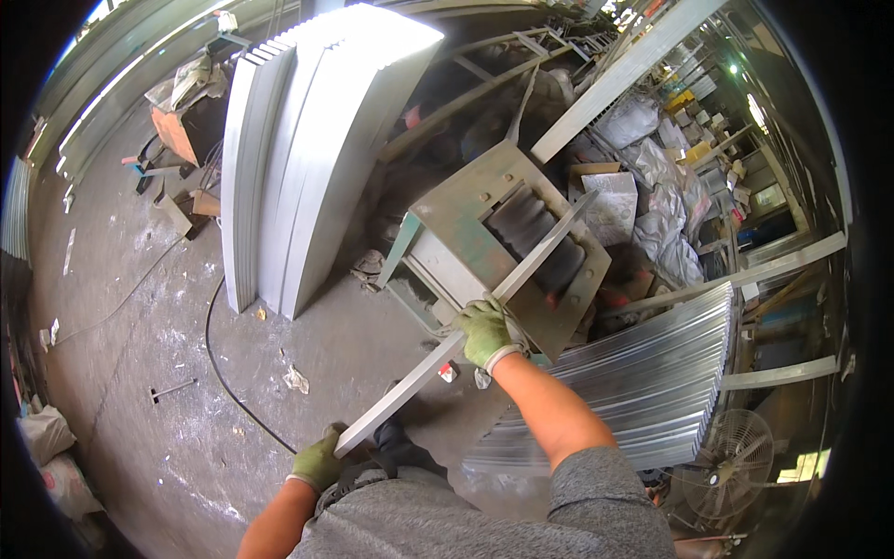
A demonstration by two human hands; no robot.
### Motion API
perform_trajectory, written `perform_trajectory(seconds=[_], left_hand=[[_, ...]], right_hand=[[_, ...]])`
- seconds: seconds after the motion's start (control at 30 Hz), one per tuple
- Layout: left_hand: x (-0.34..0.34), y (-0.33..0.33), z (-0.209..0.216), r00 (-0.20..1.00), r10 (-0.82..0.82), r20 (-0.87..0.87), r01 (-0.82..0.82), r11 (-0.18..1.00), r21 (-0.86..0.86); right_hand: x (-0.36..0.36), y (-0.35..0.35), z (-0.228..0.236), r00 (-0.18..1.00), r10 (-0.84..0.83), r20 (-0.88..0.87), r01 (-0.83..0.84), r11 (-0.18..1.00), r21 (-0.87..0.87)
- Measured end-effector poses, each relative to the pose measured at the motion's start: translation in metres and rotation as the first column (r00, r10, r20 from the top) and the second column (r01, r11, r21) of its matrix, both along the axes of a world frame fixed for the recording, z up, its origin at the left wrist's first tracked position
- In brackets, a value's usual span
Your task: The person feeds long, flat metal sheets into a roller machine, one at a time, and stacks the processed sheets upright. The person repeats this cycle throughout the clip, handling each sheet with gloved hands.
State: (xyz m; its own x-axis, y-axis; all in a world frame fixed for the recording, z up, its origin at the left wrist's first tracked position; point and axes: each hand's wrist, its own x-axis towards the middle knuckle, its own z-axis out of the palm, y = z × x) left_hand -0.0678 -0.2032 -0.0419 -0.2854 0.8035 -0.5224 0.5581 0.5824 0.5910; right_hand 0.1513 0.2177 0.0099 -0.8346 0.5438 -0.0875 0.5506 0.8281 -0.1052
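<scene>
A long, pale metal bar (400,396) slants from my waist up to the right, its far part lying across a worn grey-green machine (456,200). My left hand (318,458), in a green work glove, is closed round the bar's near end. Farther along, my right hand (486,334), gloved alike, grips the bar just at the machine's near edge. Beyond that hand the bar passes over an opening where a dark, ribbed roller (520,222) shows. My fingers' undersides are hidden.
Tall metal profiles (321,177) stand stacked left of the machine. A pile of shiny metal bars (643,377) lies to the right, near a standing fan (726,466). A black cable (212,340) curves over the floor. White sacks (661,205) lie behind at right.
</scene>
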Motion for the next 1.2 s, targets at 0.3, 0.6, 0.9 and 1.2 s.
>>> perform_trajectory(seconds=[0.3, 0.6, 0.9, 1.2], left_hand=[[-0.027, -0.138, -0.036, 1.0, -0.009, 0.012, 0.011, 0.98, -0.2], [-0.049, -0.201, -0.03, 0.995, 0.033, -0.091, -0.05, 0.982, -0.181], [0.005, -0.01, -0.005, 0.998, 0.037, -0.051, -0.045, 0.986, -0.158], [0.004, 0.111, 0.024, 0.896, 0.164, 0.412, -0.113, 0.983, -0.145]], right_hand=[[-0.037, -0.128, -0.026, 0.981, 0.179, 0.069, -0.179, 0.984, -0.01], [-0.053, -0.196, -0.04, 0.998, 0.067, -0.015, -0.068, 0.994, -0.086], [-0.006, -0.025, -0.014, 0.996, -0.06, 0.069, 0.054, 0.995, 0.088], [0.016, 0.042, -0.03, 0.786, -0.207, -0.583, 0.156, 0.978, -0.137]])
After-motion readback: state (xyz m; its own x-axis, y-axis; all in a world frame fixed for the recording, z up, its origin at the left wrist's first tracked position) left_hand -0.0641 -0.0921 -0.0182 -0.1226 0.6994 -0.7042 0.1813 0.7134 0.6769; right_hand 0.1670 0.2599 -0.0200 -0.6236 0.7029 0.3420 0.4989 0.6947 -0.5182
